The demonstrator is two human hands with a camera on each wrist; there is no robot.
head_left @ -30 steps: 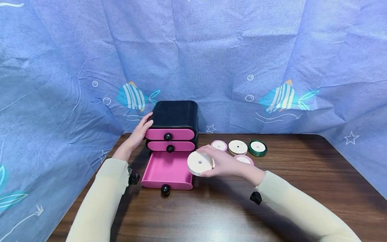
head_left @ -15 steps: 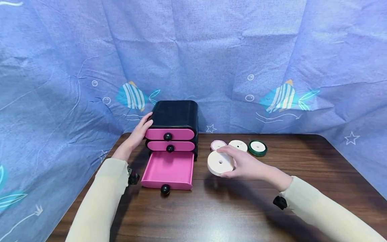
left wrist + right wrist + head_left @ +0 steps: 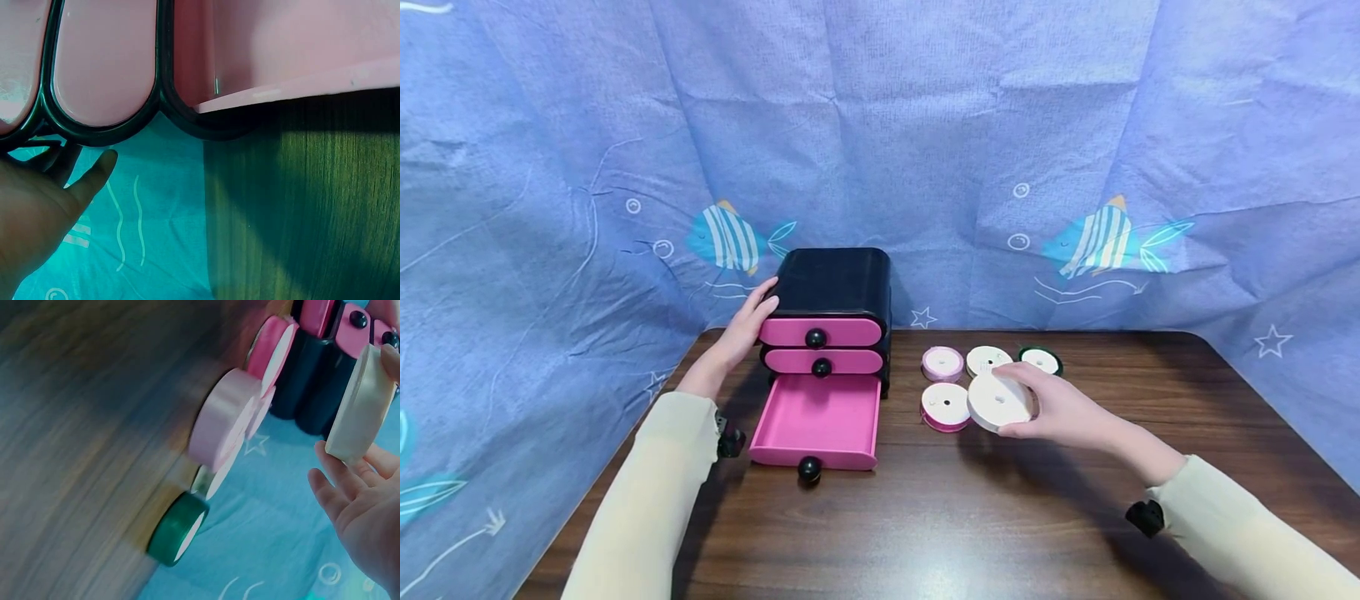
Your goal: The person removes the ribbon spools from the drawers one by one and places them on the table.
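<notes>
A cream-white ribbon spool [image 3: 998,403] is held by its edge in my right hand [image 3: 1067,407], raised over the table; the right wrist view shows thumb and fingers at its rim. My left hand [image 3: 741,332] rests against the left side of a small black drawer cabinet [image 3: 833,279], its fingers fairly straight. Of the cabinet's pink drawers, the bottom drawer [image 3: 820,408] is pulled out and bare inside, while the two above are closed. Just left of the held spool lies a hot-pink spool [image 3: 946,407]. A light-pink spool [image 3: 222,422] is hidden behind my right hand's spool in the head view.
A lilac spool [image 3: 942,364], a white spool [image 3: 989,361] and a green spool [image 3: 1041,361] lie in a row toward the back of the wooden table [image 3: 880,533]. A blue fish-print cloth [image 3: 955,167] hangs behind the table.
My right hand has carried the cream-white spool rightward, from beside the open drawer to over the other spools, uncovering the hot-pink one. The left hand and the cabinet stay put.
</notes>
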